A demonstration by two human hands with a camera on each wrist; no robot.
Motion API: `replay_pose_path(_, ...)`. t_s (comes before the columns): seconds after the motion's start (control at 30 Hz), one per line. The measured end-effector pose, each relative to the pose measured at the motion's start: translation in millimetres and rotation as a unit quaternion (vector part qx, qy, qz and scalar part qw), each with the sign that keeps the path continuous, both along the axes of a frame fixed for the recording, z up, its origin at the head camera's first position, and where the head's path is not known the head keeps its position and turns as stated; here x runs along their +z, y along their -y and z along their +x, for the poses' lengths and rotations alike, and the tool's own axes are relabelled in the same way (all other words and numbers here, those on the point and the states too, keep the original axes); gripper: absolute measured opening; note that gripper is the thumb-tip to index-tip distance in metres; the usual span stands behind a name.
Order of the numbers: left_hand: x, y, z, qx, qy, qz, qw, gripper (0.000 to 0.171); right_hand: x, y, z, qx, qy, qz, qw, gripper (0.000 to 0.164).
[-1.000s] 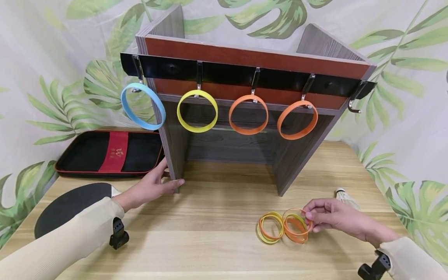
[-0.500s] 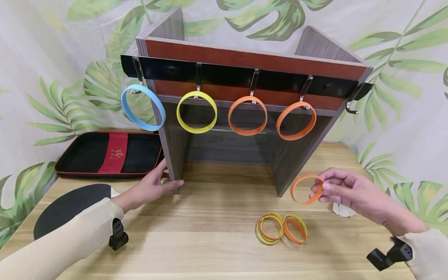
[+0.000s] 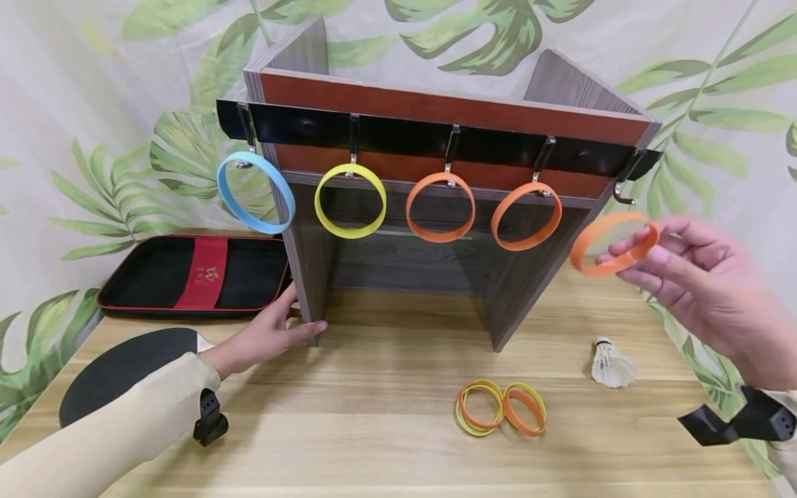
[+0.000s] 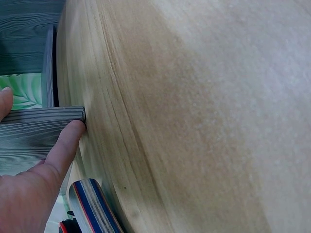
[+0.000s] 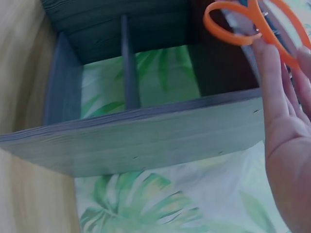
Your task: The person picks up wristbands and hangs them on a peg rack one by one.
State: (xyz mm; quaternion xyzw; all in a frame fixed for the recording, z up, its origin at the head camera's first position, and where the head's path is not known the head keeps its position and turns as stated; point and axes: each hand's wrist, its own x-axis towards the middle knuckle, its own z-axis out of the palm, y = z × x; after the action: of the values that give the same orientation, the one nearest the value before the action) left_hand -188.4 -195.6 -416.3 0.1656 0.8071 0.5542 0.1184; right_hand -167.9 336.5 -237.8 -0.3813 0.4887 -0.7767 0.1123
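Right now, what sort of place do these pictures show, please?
Probably an indoor tabletop workspace, perhaps staged: a wood-grain table, a leaf-printed backdrop close behind it, and a black hook rail with coloured bands hanging from it.

Open air lay before the black rail point(image 3: 405, 135) at its right-end hook point(image 3: 631, 167)! Just left, a hanging orange band point(image 3: 523, 245) crowded it; below the rail, room opened between side panels point(image 3: 311, 242).

five hooks point(image 3: 450, 146), four hung rings point(image 3: 351, 234), one held ring point(image 3: 599, 268), one shuttlecock point(image 3: 613, 366)
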Motion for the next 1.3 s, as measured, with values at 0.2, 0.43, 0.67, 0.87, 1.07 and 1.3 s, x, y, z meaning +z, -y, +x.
replay_pose_path(0.2,-0.2,0,-0.5,0.003,-0.002,-0.008,1.0,0.096,8.6,5,0.9,-0.108,-0.001,-0.009,0.994,0.036)
replay_pose_path(0.43,0.4,0,-0.6,0.002,-0.008,-0.008,0.9999,0.095,-0.5,5,-4.8,-0.139,0.03,0.011,0.99,0.036)
replay_pose_path(0.67,0.9,0,0.3,0.0,-0.008,-0.003,1.0,0.096,-6.6,7,-7.5,-0.116,0.05,0.044,0.991,0.037)
replay_pose_path(0.87,0.5,0,0.6,0.001,-0.006,0.0,1.0,0.097,-8.7,8,-7.3,-0.087,0.058,0.059,0.993,0.038)
replay_pose_path(1.07,0.6,0,0.7,0.001,-0.006,0.0,1.0,0.096,-18.5,8,-5.3,-0.08,0.087,0.072,0.99,0.04)
replay_pose_path(1.3,-1.0,1,-0.5,-0.003,-0.007,0.004,1.0,0.095,-42.6,11,-3.0,-0.089,0.07,0.179,0.977,0.037)
